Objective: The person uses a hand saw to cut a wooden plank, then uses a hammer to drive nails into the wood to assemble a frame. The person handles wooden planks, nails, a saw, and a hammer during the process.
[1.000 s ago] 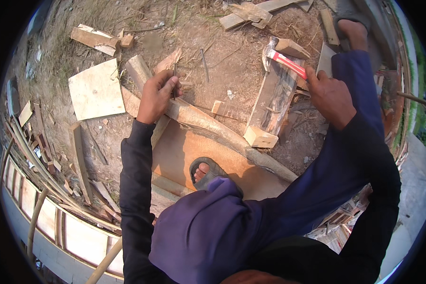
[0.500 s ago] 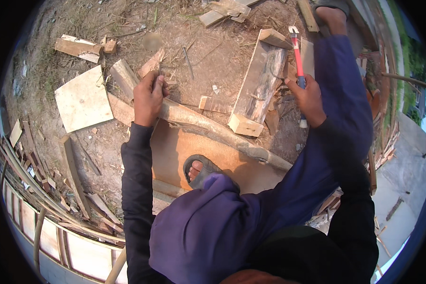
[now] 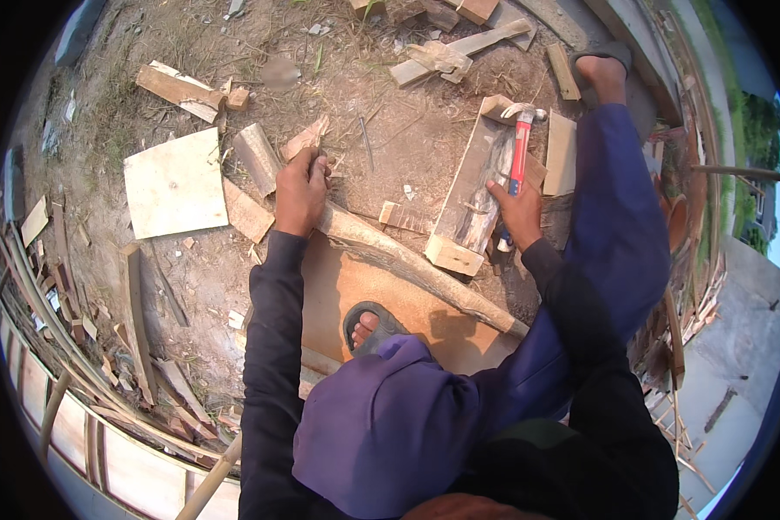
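Head view shows the hammer (image 3: 521, 149) upright in the right hand (image 3: 522, 217), its metal head pointing away from the person and lying, as seen from above, over the far end of a timber piece with block ends (image 3: 470, 186). The right fingers are wrapped round the lower, blue part of the handle, with the thumb out along the left side and the butt showing below the fist. That low hold looks sound for a controlled stroke; a firm but not rigid grip and a loose wrist would serve best, with the striking face turned squarely before any blow.

The left hand (image 3: 302, 195) is well apart from the hammer, at the upper end of the long, curved timber (image 3: 412, 260). Its fingers are drawn together in a pinch, barely parted if at all; whether something thin sits between them, or they touch the wood, I cannot tell. Those fingertips are best kept out of the hammer's path. The sandalled foot (image 3: 366, 326) stands on a brown board (image 3: 329, 276) just beside the timber, so steady footing matters too.
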{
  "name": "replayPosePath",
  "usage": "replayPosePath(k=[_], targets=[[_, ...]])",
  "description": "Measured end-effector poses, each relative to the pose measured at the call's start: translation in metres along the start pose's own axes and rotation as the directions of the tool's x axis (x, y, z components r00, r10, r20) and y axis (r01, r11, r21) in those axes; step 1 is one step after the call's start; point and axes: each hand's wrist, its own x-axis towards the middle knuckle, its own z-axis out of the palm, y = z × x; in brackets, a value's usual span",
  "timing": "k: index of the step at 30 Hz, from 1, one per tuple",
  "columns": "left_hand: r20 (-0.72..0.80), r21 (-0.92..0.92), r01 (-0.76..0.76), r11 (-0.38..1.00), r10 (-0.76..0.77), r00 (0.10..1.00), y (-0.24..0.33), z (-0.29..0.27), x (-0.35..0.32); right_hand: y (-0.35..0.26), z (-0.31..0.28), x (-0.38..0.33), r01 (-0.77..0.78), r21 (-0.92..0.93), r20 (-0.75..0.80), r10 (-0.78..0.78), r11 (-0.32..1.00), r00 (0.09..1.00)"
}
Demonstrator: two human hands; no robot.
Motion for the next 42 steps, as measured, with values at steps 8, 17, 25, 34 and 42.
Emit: replayPosePath(k=[8, 17, 25, 34, 42], targets=[[-0.036, 0.064, -0.118, 0.991, 0.12, 0.992, -0.005, 0.003, 0.003, -0.021, 0.007, 0.018, 0.078, 0.261, -0.017, -0.076, 0.962, 0.997], [0.129, -0.3, 0.142, 0.943, -0.107, 0.986, 0.003, -0.008, 0.003, -0.185, -0.05, 0.102, 0.185, 0.555, 0.054, -0.257, 0.811, 0.965], [0.3, -0.279, 0.322, 0.905, -0.236, 0.924, 0.011, -0.023, 0.015, -0.118, -0.073, 0.033, -0.14, 0.216, 0.362, 0.054, 0.966, 0.931], [0.407, -0.13, 0.382, 0.915, -0.302, 0.862, 0.023, -0.025, 0.027, -0.121, -0.04, 0.0, -0.565, 0.263, 0.762, 0.191, 0.782, 0.619], [0.455, -0.096, 0.345, 0.934, -0.267, 0.849, 0.025, -0.021, 0.028, -0.109, -0.016, 0.005, -0.582, 0.158, 0.827, 0.215, 0.798, 0.52]])
